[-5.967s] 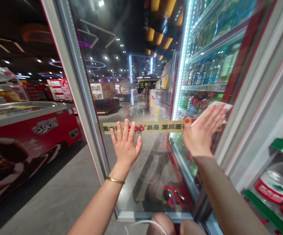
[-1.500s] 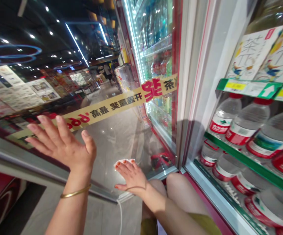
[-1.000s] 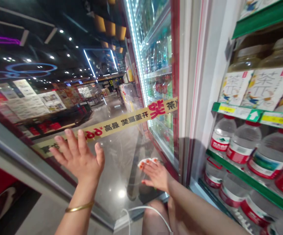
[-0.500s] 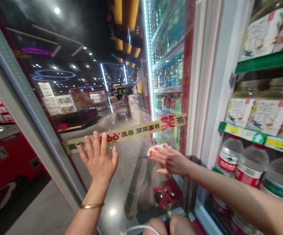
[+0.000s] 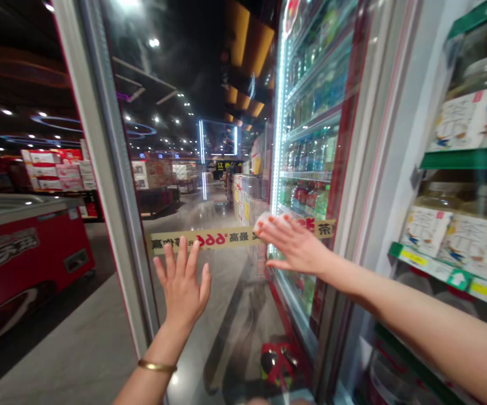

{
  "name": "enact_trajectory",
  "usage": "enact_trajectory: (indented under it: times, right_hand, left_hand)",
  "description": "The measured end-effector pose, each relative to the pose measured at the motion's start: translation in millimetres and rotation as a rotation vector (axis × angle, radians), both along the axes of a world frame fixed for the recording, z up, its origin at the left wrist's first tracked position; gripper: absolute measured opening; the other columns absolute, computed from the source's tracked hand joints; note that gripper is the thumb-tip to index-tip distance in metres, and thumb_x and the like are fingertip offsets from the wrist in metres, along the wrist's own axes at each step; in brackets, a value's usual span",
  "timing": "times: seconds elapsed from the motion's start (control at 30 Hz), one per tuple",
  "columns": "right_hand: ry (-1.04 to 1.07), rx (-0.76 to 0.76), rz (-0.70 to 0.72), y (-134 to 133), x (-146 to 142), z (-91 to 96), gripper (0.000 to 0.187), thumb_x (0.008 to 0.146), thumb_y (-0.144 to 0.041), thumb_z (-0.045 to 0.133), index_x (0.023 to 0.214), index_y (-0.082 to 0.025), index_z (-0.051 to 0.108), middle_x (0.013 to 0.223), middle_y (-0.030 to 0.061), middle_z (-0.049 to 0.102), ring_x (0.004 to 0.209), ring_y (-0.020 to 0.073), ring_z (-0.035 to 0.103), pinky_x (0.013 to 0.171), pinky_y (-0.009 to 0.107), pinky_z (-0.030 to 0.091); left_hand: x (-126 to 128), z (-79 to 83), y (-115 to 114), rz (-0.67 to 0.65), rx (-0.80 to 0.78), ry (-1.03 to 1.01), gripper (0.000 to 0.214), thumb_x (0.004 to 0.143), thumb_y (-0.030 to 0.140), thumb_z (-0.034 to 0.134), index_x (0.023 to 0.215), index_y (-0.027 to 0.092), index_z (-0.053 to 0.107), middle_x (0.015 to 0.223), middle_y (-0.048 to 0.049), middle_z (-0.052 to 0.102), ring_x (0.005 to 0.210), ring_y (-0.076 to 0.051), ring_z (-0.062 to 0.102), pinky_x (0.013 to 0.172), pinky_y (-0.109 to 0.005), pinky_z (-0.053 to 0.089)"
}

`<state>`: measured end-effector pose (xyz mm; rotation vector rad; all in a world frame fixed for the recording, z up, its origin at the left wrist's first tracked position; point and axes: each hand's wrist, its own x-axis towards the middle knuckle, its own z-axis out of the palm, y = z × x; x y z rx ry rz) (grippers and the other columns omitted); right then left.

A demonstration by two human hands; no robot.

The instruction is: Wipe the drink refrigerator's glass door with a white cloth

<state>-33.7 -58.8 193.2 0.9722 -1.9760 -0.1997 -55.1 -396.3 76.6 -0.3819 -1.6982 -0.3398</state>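
A glass door (image 5: 218, 292) of a drinks cooler stands in front of me, crossed by a yellow printed strip (image 5: 218, 238) whose lettering reads backwards. My left hand (image 5: 183, 287) lies flat on the glass just below the strip, fingers spread, with a gold bangle at its wrist. Against the pane, over the right part of the strip, my right hand (image 5: 298, 247) presses a white cloth (image 5: 264, 221) under its outstretched fingers. Most of the cloth is hidden by those fingers; whether it is fabric or paper I cannot tell.
To the right, cooler shelves hold large tea bottles (image 5: 429, 225) and clear bottles below. A grey door frame (image 5: 112, 169) runs along the left. Beyond it stands a red chest freezer (image 5: 28, 259). Lit shelves of bottles (image 5: 311, 146) show in the glass.
My right hand has slid the cloth upward on the glass, onto the strip. My left hand stays flat on the pane. The view has turned left and tilted.
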Motion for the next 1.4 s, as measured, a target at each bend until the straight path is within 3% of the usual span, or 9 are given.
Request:
enact_trajectory:
  times: [0.2,0.4,0.47,0.63,0.7,0.77,0.93,1.2,1.4]
  right_hand:
    - [0.355,-0.621,-0.398,-27.3,-15.0,148.9,0.102,0.109,-0.072,0.006,0.169,0.01,0.009,0.18,0.0362,0.008,0.172,0.0434,0.006,0.128,0.073,0.021]
    - [-0.122,0.422,0.19,-114.2,-6.8,44.3,0.066,0.108,-0.062,0.053,0.162,-0.026,0.053,0.174,0.0004,0.048,0.166,0.0202,0.039,0.14,0.051,0.025]
    - [-0.156,0.48,0.245,-101.2,-9.3,47.8,0.062,0.106,-0.063,0.057,0.16,-0.033,0.057,0.169,-0.0052,0.055,0.161,0.0163,0.047,0.139,0.045,0.03]
    - [0.294,-0.237,-0.052,-74.5,-25.4,191.2,0.104,0.105,-0.077,0.011,0.164,0.004,0.039,0.181,0.0277,0.019,0.169,0.045,0.013,0.128,0.074,0.016]
    - [0.394,-0.479,-0.209,-92.1,-29.1,214.3,0.108,0.104,-0.069,-0.006,0.162,0.014,0.03,0.179,0.0352,0.01,0.168,0.0491,0.009,0.124,0.077,0.019]
    - [0.436,-0.419,-0.191,-122.4,-32.8,188.3,0.1,0.109,-0.071,0.006,0.167,0.007,0.029,0.182,0.03,0.01,0.17,0.0446,0.013,0.129,0.073,0.02]
    - [0.372,0.516,0.268,-179.5,-43.6,79.9,0.087,0.106,-0.081,0.038,0.167,-0.021,0.048,0.179,0.0041,0.041,0.168,0.0237,0.033,0.142,0.049,0.022]
    - [0.321,-0.292,-0.132,-166.0,-43.6,230.0,0.087,0.111,-0.069,0.019,0.178,-0.013,0.014,0.187,0.0173,0.011,0.174,0.0411,0.008,0.135,0.079,0.007]
    - [0.223,0.456,0.06,-204.8,-34.5,131.3,0.077,0.108,-0.073,0.041,0.17,-0.027,0.043,0.181,-0.0022,0.038,0.17,0.0226,0.029,0.142,0.051,0.021]
  left_hand:
    - [-9.2,-50.8,-7.5,0.131,0.017,0.052,0.089,0.102,0.03,0.063,0.178,0.033,0.017,0.182,-0.0079,0.027,0.174,-0.028,0.009,0.143,-0.064,0.008]
    - [-11.4,-53.2,-12.8,0.145,-0.048,0.053,0.092,0.1,0.03,0.067,0.178,0.028,0.019,0.181,-0.0096,0.028,0.174,-0.027,0.01,0.145,-0.056,0.004]
    - [-9.9,-53.1,-12.4,0.135,-0.054,0.047,0.092,0.1,0.031,0.067,0.178,0.027,0.019,0.181,-0.0098,0.03,0.174,-0.026,0.011,0.145,-0.053,0.003]
    - [-10.1,-51.0,-4.1,0.113,-0.001,0.067,0.088,0.102,0.031,0.062,0.178,0.026,0.019,0.181,-0.0086,0.03,0.174,-0.025,0.011,0.145,-0.052,0.004]
    - [-10.7,-49.3,-2.2,0.117,0.004,0.076,0.087,0.102,0.029,0.061,0.178,0.026,0.019,0.181,-0.0082,0.029,0.174,-0.024,0.011,0.145,-0.051,0.003]
    - [-11.1,-48.3,-1.8,0.113,0.004,0.081,0.086,0.103,0.029,0.061,0.178,0.026,0.02,0.182,-0.0076,0.027,0.175,-0.024,0.01,0.145,-0.05,0.002]
    - [-8.4,-49.2,-3.4,0.1,0.002,0.092,0.084,0.104,0.029,0.06,0.178,0.026,0.021,0.183,-0.0074,0.026,0.175,-0.024,0.01,0.145,-0.052,0.003]
    - [1.1,-9.3,-4.6,0.014,-0.004,0.105,0.08,0.103,0.025,0.062,0.176,0.023,0.029,0.175,-0.0115,0.047,0.172,-0.024,0.027,0.142,-0.047,0.023]
    - [-19.8,15.5,15.5,0.033,-0.155,0.179,0.076,0.105,0.033,0.06,0.175,0.021,0.033,0.17,-0.0095,0.054,0.175,-0.025,0.012,0.145,-0.052,0.01]
